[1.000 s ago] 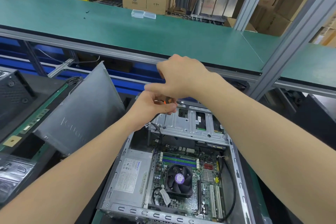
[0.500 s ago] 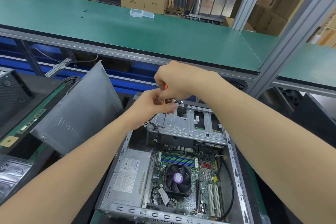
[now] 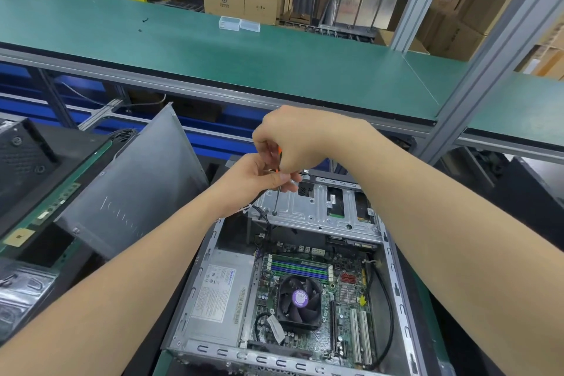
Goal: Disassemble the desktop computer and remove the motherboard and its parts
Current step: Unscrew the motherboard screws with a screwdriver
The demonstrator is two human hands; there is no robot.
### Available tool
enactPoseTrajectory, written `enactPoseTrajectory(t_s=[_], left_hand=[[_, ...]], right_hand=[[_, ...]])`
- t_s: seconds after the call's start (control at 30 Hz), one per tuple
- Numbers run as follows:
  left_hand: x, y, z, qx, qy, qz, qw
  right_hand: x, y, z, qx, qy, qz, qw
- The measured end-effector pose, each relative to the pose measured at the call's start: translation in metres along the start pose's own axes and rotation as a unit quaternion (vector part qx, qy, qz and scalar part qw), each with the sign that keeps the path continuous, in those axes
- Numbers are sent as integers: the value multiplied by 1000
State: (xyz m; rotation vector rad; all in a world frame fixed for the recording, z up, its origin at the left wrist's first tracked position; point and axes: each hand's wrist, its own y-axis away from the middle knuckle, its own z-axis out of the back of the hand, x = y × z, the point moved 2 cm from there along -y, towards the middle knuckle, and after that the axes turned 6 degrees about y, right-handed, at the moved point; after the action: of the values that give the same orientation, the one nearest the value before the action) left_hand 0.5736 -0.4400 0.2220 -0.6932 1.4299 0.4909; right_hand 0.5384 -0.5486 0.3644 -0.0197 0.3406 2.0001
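I see a long green workbench [image 3: 213, 49] running across the top of my view. Below it the open desktop computer case [image 3: 259, 359] lies on its side, near the bottom middle. Its grey side panel [image 3: 131, 186] leans tilted just to the case's left. Inside, the silver power supply [image 3: 213, 293] fills the left part. The metal drive cage [image 3: 317, 207] spans the far end. The motherboard [image 3: 345, 317] lies flat on the case floor between them, with its black CPU fan [image 3: 300, 299] near the middle.

Both my hands meet above the cage's left end. The right hand [image 3: 293, 137] is on top, fingers curled round the orange handle of a screwdriver [image 3: 278, 192]. The left hand [image 3: 256, 180] pinches the thin shaft just under the handle. The tip touches the cage's top plate near its left edge. Two small clear boxes [image 3: 239, 24] sit side by side on the far edge of the workbench.
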Motion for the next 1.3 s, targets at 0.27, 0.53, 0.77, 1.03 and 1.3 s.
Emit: enactPoseTrajectory(t_s=[0.27, 0.53, 0.77, 1.03, 1.3], left_hand=[[-2, 1, -5, -50, 12, 15, 999], [-31, 38, -12, -239, -243, 16, 940], [-17, 91, -48, 83, -301, 199, 929], [35, 45, -52, 238, -508, 325, 761], [65, 23, -30, 197, -266, 461, 823]], right_hand=[[1, -5, -18, -130, -4, -259, 957], [-16, 3, -29, -174, -169, -147, 959], [-19, 15, -89, -214, -341, -137, 905], [-7, 7, -122, -219, -406, -106, 881], [-10, 5, -121, -229, -381, -88, 891]])
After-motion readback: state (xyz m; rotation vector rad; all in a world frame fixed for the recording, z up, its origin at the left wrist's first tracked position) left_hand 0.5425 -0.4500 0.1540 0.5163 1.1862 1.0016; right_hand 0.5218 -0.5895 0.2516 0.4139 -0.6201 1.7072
